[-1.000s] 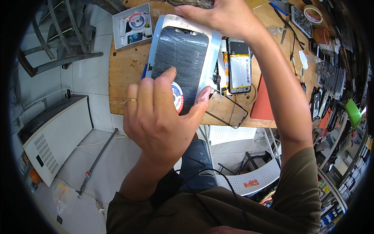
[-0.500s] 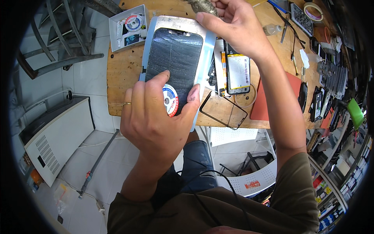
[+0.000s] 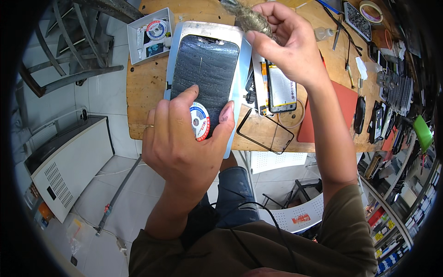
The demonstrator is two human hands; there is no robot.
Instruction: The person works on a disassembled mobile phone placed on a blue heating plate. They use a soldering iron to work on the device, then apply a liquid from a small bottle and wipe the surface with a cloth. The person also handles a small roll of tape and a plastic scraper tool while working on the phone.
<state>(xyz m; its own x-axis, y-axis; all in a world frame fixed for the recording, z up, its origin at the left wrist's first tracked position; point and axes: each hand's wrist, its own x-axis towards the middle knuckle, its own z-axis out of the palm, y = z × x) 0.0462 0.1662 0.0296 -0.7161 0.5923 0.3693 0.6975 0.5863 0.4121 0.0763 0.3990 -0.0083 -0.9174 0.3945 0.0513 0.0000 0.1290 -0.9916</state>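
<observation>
My left hand [image 3: 182, 134] is curled over the lower part of a phone screen [image 3: 205, 69] with a dark, streaked surface. Its index fingertip touches that surface, and the thumb lies along the right edge. Between thumb and index finger is a round wire spool [image 3: 200, 122] with a white, red and blue label, partly hidden by the hand. Under the screen is a pale metal plate [image 3: 233, 31] with light-blue sides. Above the plate's upper right corner, my right hand [image 3: 288, 44] is closed on a bundle wrapped in greenish-brown fibre [image 3: 255, 21], with a greyish tip at its far left end.
An open white box [image 3: 134, 53] holds another spool at the back left. Right of the plate lie an opened phone [image 3: 282, 87], a thin black frame [image 3: 265, 134] and a red mat [image 3: 334, 111]. The wooden table's [image 3: 138, 111] near edge is close to my lap.
My right hand has come slightly nearer and right, bringing more of the fibre bundle into view. My left hand has barely shifted on the screen.
</observation>
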